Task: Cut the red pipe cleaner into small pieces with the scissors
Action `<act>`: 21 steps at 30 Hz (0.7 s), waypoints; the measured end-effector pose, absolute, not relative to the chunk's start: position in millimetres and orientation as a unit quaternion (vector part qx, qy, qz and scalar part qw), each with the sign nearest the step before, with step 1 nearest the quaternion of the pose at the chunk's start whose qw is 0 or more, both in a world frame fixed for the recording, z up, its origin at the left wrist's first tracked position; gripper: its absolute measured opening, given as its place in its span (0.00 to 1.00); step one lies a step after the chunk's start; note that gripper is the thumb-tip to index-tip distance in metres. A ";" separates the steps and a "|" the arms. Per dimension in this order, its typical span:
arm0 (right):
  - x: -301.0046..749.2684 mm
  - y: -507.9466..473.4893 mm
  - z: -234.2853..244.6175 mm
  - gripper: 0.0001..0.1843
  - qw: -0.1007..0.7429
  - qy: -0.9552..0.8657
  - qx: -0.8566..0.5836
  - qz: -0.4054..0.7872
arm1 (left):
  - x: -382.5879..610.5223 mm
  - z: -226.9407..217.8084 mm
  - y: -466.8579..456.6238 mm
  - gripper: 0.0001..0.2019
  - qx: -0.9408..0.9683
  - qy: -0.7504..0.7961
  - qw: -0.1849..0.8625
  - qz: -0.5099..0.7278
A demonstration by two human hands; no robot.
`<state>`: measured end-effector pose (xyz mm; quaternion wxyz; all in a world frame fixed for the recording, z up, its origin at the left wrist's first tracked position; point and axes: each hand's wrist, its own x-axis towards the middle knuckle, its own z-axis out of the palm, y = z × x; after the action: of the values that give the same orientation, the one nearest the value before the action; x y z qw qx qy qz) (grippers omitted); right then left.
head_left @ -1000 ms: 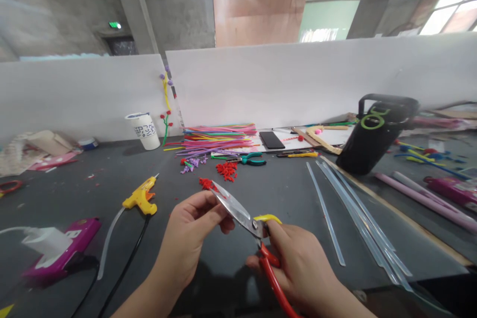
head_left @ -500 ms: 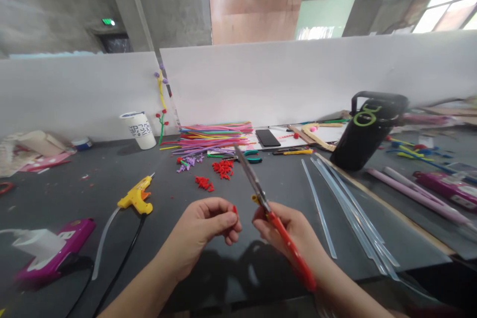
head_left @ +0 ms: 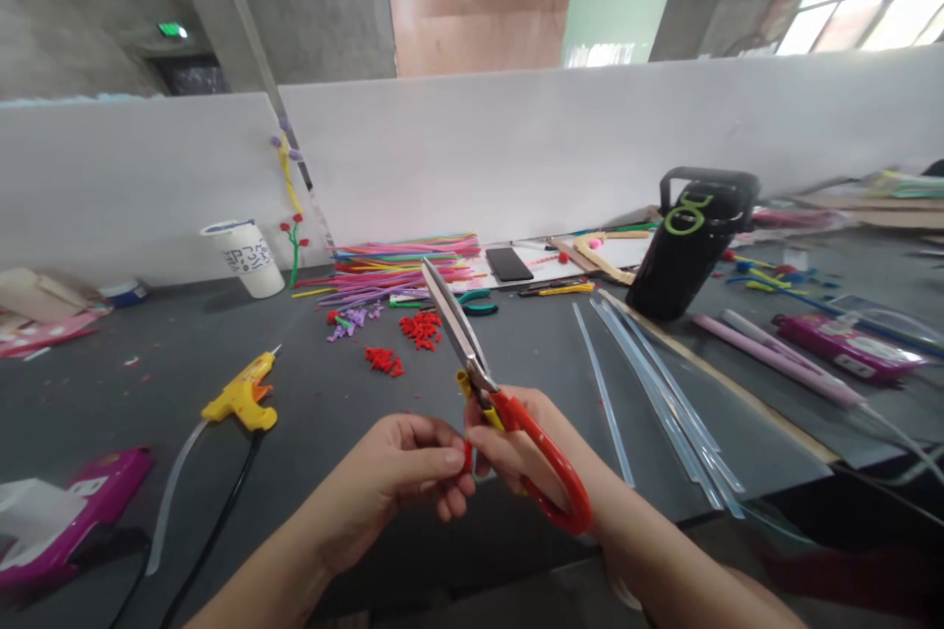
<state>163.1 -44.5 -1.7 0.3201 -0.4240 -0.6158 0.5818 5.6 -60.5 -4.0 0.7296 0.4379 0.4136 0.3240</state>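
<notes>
My left hand (head_left: 409, 467) is closed, thumb and forefinger pinching a small red piece (head_left: 467, 457) that looks like cut pipe cleaner. Right beside it, my right hand (head_left: 516, 442) grips scissors (head_left: 542, 452) with red handles, their blades pointing up and away to the left. A yellow, tube-like thing (head_left: 463, 381) also shows against that hand, partly hidden behind the scissors. The fingertips of both hands meet or nearly meet at the red piece. Beyond them lie two heaps of red pieces (head_left: 420, 330) and a heap of purple pieces (head_left: 356, 322).
A yellow glue gun (head_left: 240, 398) lies left, near a magenta power strip (head_left: 110, 501). Pipe cleaners (head_left: 405, 265), a phone (head_left: 508, 264) and pliers (head_left: 479, 305) are at the back. Clear glue sticks (head_left: 656, 393) and a black bottle (head_left: 685, 246) stand or lie right.
My hands have come together, the right one moving left to the red piece. The scissors have turned, showing their handle loop more broadly. The whole view has shifted a little.
</notes>
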 end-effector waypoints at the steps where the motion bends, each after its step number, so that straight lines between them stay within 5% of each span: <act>1: 163.2 -44.5 -3.3 0.04 0.322 -0.617 -0.427 0.577 | 6.0 -4.2 -60.1 0.06 0.444 0.417 0.723 0.327; 21: 160.6 -39.5 -21.5 0.04 0.326 -0.645 -0.424 0.546 | 12.1 -9.3 -59.5 0.02 0.538 0.494 0.591 0.343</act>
<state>160.6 -39.5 -21.5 0.3262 -0.4242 -0.6445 0.5461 12.1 -59.5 -9.3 0.5912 0.5379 0.4938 0.3426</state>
